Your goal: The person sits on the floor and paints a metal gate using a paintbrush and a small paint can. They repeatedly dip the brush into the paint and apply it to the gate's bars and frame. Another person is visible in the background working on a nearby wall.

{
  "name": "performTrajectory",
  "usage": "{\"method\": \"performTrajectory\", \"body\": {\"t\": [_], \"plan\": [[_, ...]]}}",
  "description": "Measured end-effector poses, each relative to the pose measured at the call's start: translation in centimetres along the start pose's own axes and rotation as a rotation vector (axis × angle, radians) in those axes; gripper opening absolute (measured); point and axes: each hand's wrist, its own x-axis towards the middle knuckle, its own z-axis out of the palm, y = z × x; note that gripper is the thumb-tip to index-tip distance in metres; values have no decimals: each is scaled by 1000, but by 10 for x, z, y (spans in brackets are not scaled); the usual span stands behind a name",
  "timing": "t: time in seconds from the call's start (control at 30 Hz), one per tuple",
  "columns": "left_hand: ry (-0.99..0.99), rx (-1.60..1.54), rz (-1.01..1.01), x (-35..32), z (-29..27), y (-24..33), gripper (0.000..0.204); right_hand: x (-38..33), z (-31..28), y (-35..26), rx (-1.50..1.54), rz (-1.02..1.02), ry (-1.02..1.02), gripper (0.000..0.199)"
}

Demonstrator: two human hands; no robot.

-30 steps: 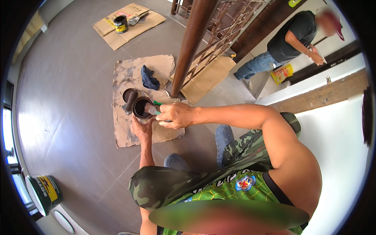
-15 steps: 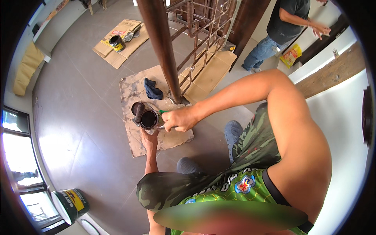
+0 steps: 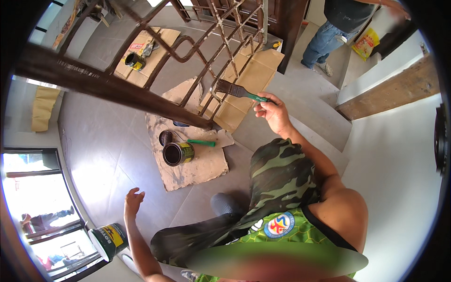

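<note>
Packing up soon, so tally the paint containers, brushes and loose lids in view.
Paint containers: 3 (open can, far can, large bucket)
Brushes: 2 (brush in right hand; green-handled one on cardboard, bristles unclear)
Loose lids: 1 (lid)
Total: 6

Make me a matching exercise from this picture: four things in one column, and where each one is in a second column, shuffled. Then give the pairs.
Things:
1. paintbrush
2. open paint can
3. left hand
4. lidded paint bucket

Places:
A. on the grey floor by the window, at lower left
B. held up in the right hand, bristles against the brown metal railing
C. empty, fingers spread, above the floor
D. standing on the stained cardboard sheet

Pairs: 1-B, 2-D, 3-C, 4-A
</note>
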Motion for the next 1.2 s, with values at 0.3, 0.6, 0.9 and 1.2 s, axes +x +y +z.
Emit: {"method": "performTrajectory", "body": {"t": [0.3, 0.6, 0.9, 1.2], "plan": [[-178, -24, 1, -84, -4, 92, 52, 53, 2, 45, 235, 42, -69, 33], [-205, -71, -126, -65, 2, 80, 56, 46, 15, 33, 202, 8, 47, 27], [-209, -121, -126, -63, 5, 76, 56, 48, 51, -13, -432, -230, 12, 16], [-172, -115, -123, -76, 0, 63, 55, 62, 68, -25, -645, -357, 76, 16]]}}
